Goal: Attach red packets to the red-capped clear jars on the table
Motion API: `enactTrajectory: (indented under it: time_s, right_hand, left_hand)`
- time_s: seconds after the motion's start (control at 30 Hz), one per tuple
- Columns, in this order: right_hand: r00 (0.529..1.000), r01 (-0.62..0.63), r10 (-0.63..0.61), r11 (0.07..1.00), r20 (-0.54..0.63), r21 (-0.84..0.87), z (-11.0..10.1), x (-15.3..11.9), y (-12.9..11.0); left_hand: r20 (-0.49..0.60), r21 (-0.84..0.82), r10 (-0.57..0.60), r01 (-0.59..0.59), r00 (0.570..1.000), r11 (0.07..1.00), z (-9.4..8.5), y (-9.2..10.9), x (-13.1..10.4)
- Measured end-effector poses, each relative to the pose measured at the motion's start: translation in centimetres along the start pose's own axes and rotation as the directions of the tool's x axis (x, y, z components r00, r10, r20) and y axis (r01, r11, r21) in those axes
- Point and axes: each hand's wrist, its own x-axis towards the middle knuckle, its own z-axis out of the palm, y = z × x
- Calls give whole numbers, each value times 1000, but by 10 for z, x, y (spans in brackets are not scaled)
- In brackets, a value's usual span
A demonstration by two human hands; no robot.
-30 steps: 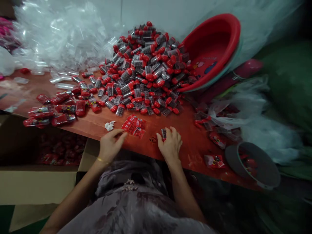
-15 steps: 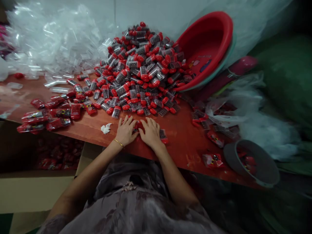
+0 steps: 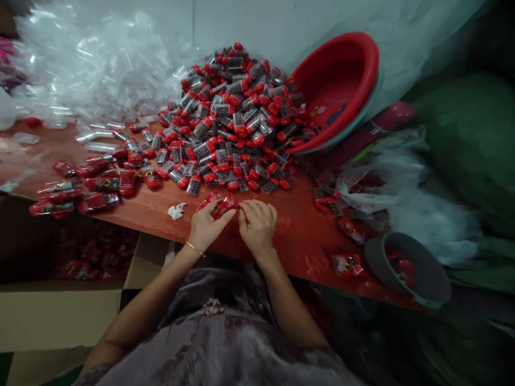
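Observation:
My left hand [image 3: 206, 227], with a gold bangle at the wrist, is closed around shiny red packets near the table's front edge. Its thumb lies along a printed red packet [image 3: 225, 205]; a second red packet [image 3: 208, 199] shows behind the fingers. On the other side, my right hand [image 3: 257, 224] has its fingers bent, the tips pinching the right end of the nearer packet. Its palm side is hidden. Just ahead rises a large pile of clear tubes with red caps [image 3: 225, 128], dark pieces inside them. A crumpled white scrap [image 3: 176, 211] lies left of my left hand.
Several filled red packets [image 3: 96, 185] lie at left, above an open carton [image 3: 131, 262] of more packets. Clear empty tubes [image 3: 92, 69] are heaped behind. A red basin [image 3: 341, 80] leans at the pile's right. A grey bowl [image 3: 426, 273] and plastic bags [image 3: 426, 203] stand at right.
My hands have moved apart a little, uncovering the red packets. My right hand has shifted right, and the small red-capped tube that lay beside it no longer shows.

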Motion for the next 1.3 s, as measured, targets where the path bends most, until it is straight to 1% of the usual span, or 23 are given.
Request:
enactTrajectory:
  time_s: [0.07, 0.13, 0.17, 0.2, 0.23, 0.27, 0.3, 0.33, 0.37, 0.4, 0.47, 0.57, 0.67, 0.73, 0.8, 0.87, 0.9, 0.97, 1.03, 1.1, 1.13, 1.23, 1.3]
  right_hand:
    - [1000, -19, 20, 994, -8, 104, -3, -4, -7]
    - [993, -112, 113, 945, 15, 308, -2, -8, -10]
    - [983, -184, 173, 881, 66, 437, -1, -9, -10]
    - [963, -268, 222, 784, 151, 560, 0, -10, -9]
    - [935, -354, 248, 666, 253, 656, 2, -11, -8]
    - [903, -430, 255, 548, 347, 717, 3, -12, -7]
    - [872, -489, 261, 449, 414, 748, 4, -12, -6]
    - [849, -527, 278, 382, 449, 759, 4, -12, -6]
    - [834, -546, 307, 348, 458, 762, 4, -13, -6]
    - [827, -552, 341, 341, 447, 761, 4, -13, -7]
    - [830, -543, 375, 375, 412, 752, 3, -14, -10]
    - [857, -502, 381, 460, 347, 733, 4, -17, -16]
    - [880, -459, 398, 569, 260, 682, 5, -19, -19]
    - [895, -429, 400, 644, 200, 634, 6, -20, -20]
    - [902, -408, 404, 690, 150, 597, 7, -21, -19]
    - [901, -405, 415, 698, 127, 590, 7, -22, -18]
    - [897, -410, 422, 684, 131, 603, 7, -23, -18]
    - [889, -426, 423, 622, 176, 657, 6, -24, -17]
    - [886, -438, 395, 544, 242, 716, 6, -25, -16]
    - [888, -440, 370, 513, 272, 737, 5, -26, -17]
    - [891, -436, 369, 525, 265, 731, 5, -26, -18]
    - [904, -405, 378, 609, 200, 681, 4, -27, -20]
    - [915, -382, 366, 650, 169, 657, 2, -26, -20]
  left_hand:
    - [50, -183, -18, 27, 999, 983, 5, 2, 0]
    - [69, -302, -23, 43, 997, 952, 8, 2, -1]
    - [72, -345, -34, 56, 997, 937, 9, 2, -1]
    - [80, -378, -44, 71, 996, 923, 9, 2, -2]
    - [93, -394, -50, 83, 994, 915, 9, 2, -4]
    - [107, -395, -48, 87, 993, 915, 8, 3, -6]
    - [117, -381, -40, 82, 992, 921, 7, 3, -7]
    - [118, -362, -29, 70, 993, 929, 5, 4, -9]
    - [110, -340, -16, 53, 994, 939, 4, 4, -11]
    - [98, -317, -6, 36, 995, 948, 3, 5, -13]
    - [81, -272, 10, 12, 997, 962, 2, 6, -15]
    - [92, -200, 25, -6, 995, 980, 2, 6, -18]
    - [93, -112, 0, 10, 996, 994, 6, 2, -21]
    - [102, -107, -16, 27, 995, 994, 10, -1, -22]
    - [123, -147, -17, 35, 992, 989, 14, -4, -23]
    - [139, -179, -17, 42, 990, 983, 16, -6, -23]
    - [136, -183, -22, 47, 990, 982, 17, -6, -23]
    - [115, -172, -40, 60, 993, 983, 17, -7, -21]
    - [88, -158, -47, 61, 995, 986, 16, -6, -21]
    - [77, -138, -29, 39, 997, 990, 15, -4, -21]
    - [72, -125, -15, 24, 997, 992, 15, -3, -22]
    - [48, -91, -10, 14, 999, 996, 15, 1, -24]
    - [65, -158, -44, 53, 997, 986, 15, 4, -25]
